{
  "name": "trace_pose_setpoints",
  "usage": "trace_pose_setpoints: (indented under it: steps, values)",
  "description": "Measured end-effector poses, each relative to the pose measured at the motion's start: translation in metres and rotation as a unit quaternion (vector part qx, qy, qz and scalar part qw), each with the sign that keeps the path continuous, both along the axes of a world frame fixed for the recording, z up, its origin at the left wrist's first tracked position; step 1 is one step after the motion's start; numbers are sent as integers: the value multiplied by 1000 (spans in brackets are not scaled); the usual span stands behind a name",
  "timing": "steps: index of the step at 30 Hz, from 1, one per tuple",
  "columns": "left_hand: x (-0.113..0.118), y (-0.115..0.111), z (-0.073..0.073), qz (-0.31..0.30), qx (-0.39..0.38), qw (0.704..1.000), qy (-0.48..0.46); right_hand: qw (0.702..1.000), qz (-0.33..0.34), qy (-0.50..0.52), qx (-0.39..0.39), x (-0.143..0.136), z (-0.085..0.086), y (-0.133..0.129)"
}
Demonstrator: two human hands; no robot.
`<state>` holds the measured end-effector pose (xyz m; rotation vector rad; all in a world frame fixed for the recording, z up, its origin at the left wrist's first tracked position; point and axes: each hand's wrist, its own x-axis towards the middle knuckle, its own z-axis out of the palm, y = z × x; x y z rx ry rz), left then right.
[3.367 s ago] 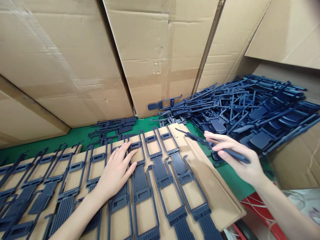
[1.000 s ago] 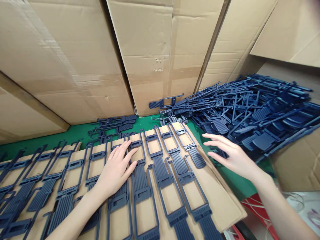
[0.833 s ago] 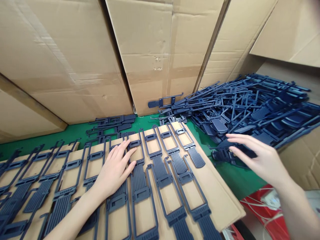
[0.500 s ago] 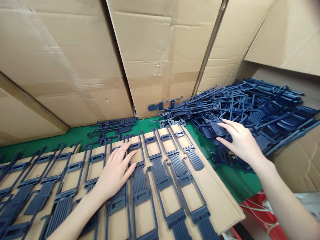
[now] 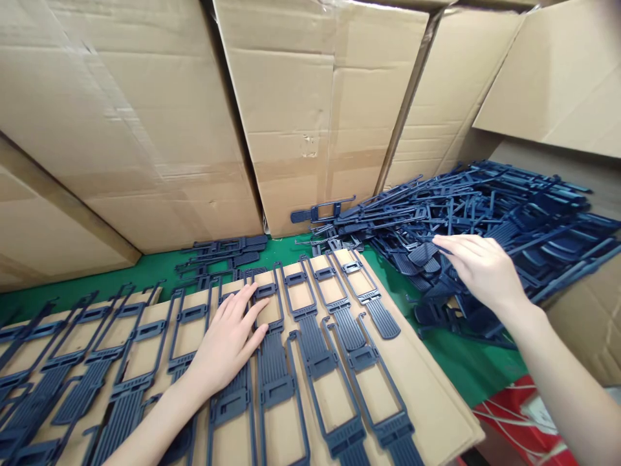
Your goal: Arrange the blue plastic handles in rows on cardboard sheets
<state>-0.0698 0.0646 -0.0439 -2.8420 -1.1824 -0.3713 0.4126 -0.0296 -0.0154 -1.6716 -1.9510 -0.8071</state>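
Rows of dark blue plastic frames with ribbed tabs [image 5: 383, 318] lie side by side on a cardboard board [image 5: 431, 395]. My left hand [image 5: 228, 343] rests palm down on several of them, fingers apart, covering parts of those beneath. At the right, a tangled pile of the same plastic frames [image 5: 480, 200] fills the corner. Over its near edge my right hand [image 5: 485, 268] pinches one plastic frame [image 5: 423, 252] between thumb and fingertips. Its ribbed end points left; the rest blends into the pile or is hidden by the hand.
Tall cardboard boxes [image 5: 301, 116] stand as a wall behind the green surface [image 5: 451, 369]. A smaller cluster of plastic frames [image 5: 223, 255] lies between the boxes and the board. At lower right are a red item [image 5: 524, 421] and pale cords.
The fingers of my right hand have closed from a spread reach into a pinch on a plastic frame at the pile. My left hand stays on the board; the view has tilted slightly.
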Motion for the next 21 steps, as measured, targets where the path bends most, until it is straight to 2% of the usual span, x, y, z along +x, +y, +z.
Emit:
trace_pose_setpoints:
  steps: [7,12,17,21]
  values:
    - [1,0,1,3,-9,1000,14,995,96,15,-20,-4,14,-36]
    - [1,1,0,3,-15,1000,8,988,112,109,2,-27,17,-76]
    - [1,2,-1,0,-12,1000,8,985,94,126,-64,-50,6,-122]
    - [2,2,0,-1,-10,1000,7,979,113,156,-59,-64,-10,-149]
